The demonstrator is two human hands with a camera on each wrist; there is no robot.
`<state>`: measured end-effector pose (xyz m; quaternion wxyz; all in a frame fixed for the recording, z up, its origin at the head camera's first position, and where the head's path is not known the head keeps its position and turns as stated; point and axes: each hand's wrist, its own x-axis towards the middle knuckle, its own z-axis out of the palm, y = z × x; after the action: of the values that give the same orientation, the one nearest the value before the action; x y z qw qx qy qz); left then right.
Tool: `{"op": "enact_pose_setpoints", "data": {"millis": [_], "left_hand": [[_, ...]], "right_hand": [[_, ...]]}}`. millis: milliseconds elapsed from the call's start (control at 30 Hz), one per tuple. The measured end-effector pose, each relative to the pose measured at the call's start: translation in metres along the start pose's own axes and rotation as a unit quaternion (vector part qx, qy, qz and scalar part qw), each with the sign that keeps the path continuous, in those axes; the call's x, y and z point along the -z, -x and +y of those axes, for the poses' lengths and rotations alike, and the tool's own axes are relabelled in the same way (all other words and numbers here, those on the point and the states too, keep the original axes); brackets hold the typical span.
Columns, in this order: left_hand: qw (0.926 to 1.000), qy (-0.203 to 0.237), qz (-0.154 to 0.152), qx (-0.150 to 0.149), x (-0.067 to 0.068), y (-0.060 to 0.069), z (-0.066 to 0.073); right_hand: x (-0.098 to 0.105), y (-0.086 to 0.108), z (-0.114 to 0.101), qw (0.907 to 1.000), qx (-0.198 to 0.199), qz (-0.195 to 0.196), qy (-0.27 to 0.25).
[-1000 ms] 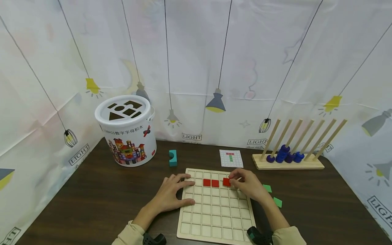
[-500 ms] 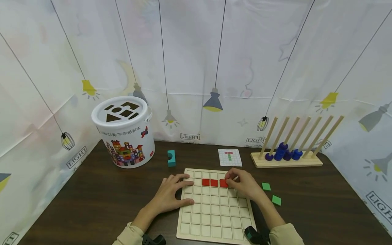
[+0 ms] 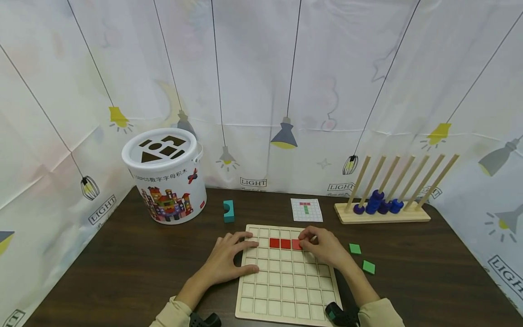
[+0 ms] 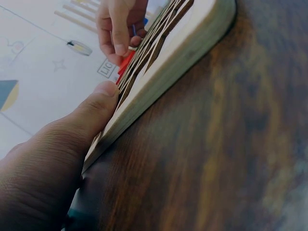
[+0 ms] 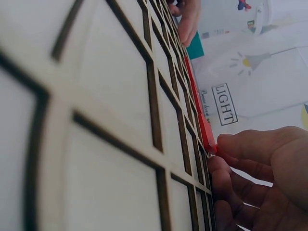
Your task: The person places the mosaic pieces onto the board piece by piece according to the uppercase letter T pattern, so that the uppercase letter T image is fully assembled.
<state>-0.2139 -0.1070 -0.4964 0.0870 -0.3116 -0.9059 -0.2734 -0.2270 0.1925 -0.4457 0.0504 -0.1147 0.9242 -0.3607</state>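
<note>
A pale wooden grid board (image 3: 282,293) lies on the dark table. Two red square tiles (image 3: 279,243) sit side by side in its second row. A third red tile (image 3: 296,245) is in line to their right, its right edge between the thumb and fingertips of my right hand (image 3: 326,247). In the right wrist view this tile (image 5: 207,134) is at the cell, tilted slightly; whether it is fully seated I cannot tell. My left hand (image 3: 227,259) rests on the board's left edge with its fingers spread.
Two green tiles (image 3: 355,249) lie right of the board. Behind it are a pattern card (image 3: 307,210) and a teal block (image 3: 229,211). A white bucket (image 3: 165,177) stands back left, and a peg stand (image 3: 382,217) with blue beads back right.
My right hand has moved left over the board with the third red tile, which now lines up with the other two. The left hand stays on the board's edge.
</note>
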Motion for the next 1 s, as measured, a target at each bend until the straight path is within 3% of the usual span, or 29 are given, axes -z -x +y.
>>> {"op": "enact_pose_setpoints", "data": {"millis": [533,800,1000], "left_hand": [[0.9999,0.016,0.001,0.005,0.0,-0.004,0.0],[0.9999,0.016,-0.003,0.004,0.0,-0.005,0.0],[0.9998,0.019,-0.005,0.009,0.001,-0.002,0.0]], "right_hand": [[0.008,0.001,-0.003,0.9991,0.036,-0.017,0.015],[0.013,0.005,0.004,0.9983,0.049,-0.031,-0.007],[0.016,0.01,0.006,0.9981,0.059,-0.003,-0.018]]}}
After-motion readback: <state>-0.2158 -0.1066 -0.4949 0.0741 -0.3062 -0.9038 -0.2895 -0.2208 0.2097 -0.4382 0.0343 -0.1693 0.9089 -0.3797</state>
